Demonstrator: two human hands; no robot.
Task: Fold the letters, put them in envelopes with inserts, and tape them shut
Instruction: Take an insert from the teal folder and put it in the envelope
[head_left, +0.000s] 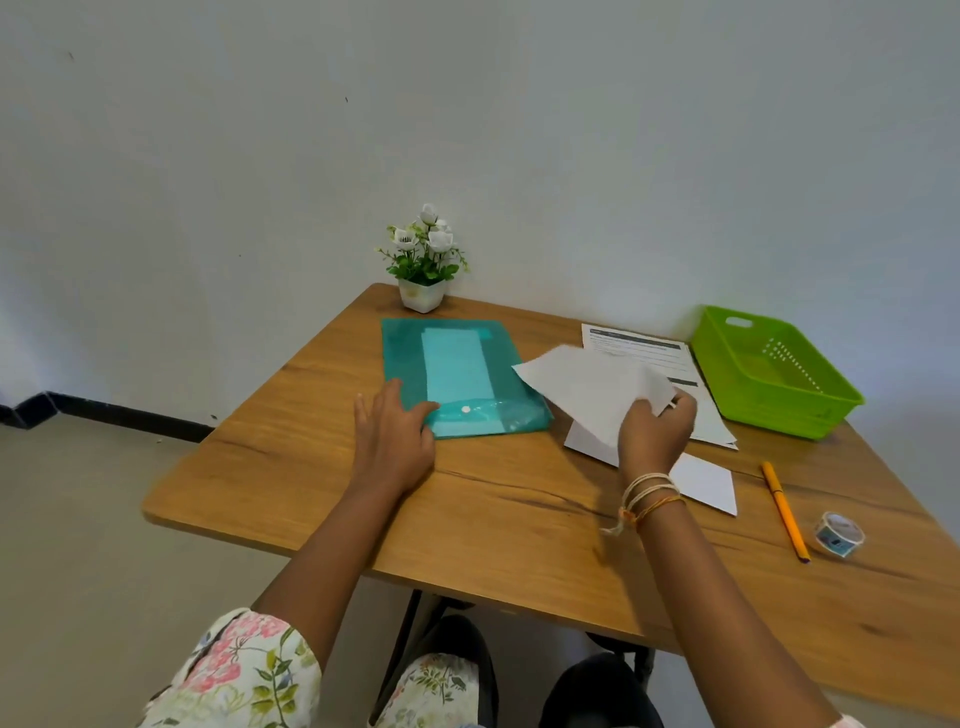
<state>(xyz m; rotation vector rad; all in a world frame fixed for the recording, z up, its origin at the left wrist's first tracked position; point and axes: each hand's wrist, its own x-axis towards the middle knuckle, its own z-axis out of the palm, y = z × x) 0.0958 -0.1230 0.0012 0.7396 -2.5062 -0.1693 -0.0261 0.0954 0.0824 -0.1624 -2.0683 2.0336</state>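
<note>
**Right hand lifting sheet, left on folder**

Right hand (655, 431) pinches a white sheet (592, 387), raised above the printed letters (655, 354) and an envelope (704, 480). Left hand (392, 439) lies flat, fingers straight, touching the teal folder (457, 374). Pen (784, 512) and tape (839, 534) sit right on the table (493, 519), near the green basket (774, 371).

A: How many views?

B: One, head-worn, wide-angle. It looks forward and down over the wooden table (519, 519) from the seated person's side.

A: Facing?

B: Toward the wall behind the table; the flower pot (422, 295) at the far edge sits near frame centre. The horizon is tilted, so the table runs diagonally.

A: Range?

B: Close. The left hand (392, 441) and right hand (655, 435) are mid-frame, with the forearms and lap at the bottom edge. No second view, so no overlap.
</note>
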